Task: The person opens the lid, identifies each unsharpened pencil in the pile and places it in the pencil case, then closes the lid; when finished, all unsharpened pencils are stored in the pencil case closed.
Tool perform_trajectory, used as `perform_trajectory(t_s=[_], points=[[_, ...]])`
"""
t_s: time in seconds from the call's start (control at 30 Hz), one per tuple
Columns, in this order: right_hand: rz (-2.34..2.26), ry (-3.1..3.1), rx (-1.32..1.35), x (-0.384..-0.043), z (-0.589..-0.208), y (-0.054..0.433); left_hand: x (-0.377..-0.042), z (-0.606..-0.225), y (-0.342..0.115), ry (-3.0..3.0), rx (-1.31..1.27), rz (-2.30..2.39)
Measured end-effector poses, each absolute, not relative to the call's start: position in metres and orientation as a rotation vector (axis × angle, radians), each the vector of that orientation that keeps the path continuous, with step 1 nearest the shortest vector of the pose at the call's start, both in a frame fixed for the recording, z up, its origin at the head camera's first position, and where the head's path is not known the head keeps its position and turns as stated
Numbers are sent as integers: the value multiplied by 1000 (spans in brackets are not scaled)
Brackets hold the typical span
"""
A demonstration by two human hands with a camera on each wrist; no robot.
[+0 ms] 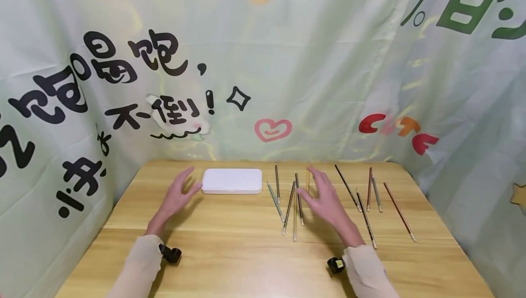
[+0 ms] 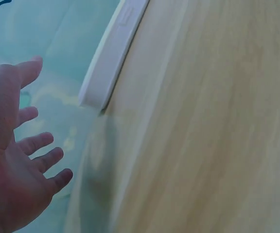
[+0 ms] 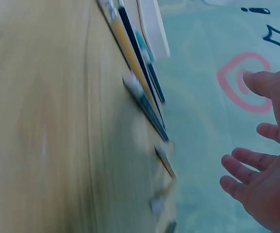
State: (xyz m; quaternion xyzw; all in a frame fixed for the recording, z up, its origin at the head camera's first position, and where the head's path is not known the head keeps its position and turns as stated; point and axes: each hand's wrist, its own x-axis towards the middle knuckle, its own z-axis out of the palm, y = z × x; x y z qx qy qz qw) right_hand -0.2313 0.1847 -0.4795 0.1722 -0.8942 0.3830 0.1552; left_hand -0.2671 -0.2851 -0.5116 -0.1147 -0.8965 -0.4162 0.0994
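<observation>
A closed white flat case [image 1: 232, 181] lies toward the back of the table, left of the pencils. Just left of it, my left hand [image 1: 178, 196] hovers with fingers spread, thumb near the case's edge. In the left wrist view the case [image 2: 113, 56] lies beyond that empty hand [image 2: 18, 150]. My right hand [image 1: 326, 197] is held over the table among the pencils, fingers apart and holding nothing. Beside its thumb lie a black pencil [image 1: 299, 200], a yellow pencil [image 1: 294, 216] and a green pencil [image 1: 275, 202]. The right wrist view shows the same hand [image 3: 261, 160] with spread fingers.
Right of my right hand lie more pencils, among them a red pencil [image 1: 399, 211], a dark pencil [image 1: 366, 219] and a grey pencil [image 1: 376, 195]. A printed curtain [image 1: 320, 83] hangs behind and beside the wooden table [image 1: 230, 257].
</observation>
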Motion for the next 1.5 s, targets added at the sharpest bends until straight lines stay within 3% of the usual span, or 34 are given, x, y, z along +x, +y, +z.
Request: perform_trajectory(t_s=[0.3,0.8,1.5], points=[[1305,-2569,592,-257,-493,128,-275,-529,-275,-2707,-192,-1524],[1446,-2761,638,-297,-505,63,-294,-531,-253,-2699,-318,-1545],[1137,-2828,721,-267,-503,72,-253,-536,-240,-2683,-344,-1383]])
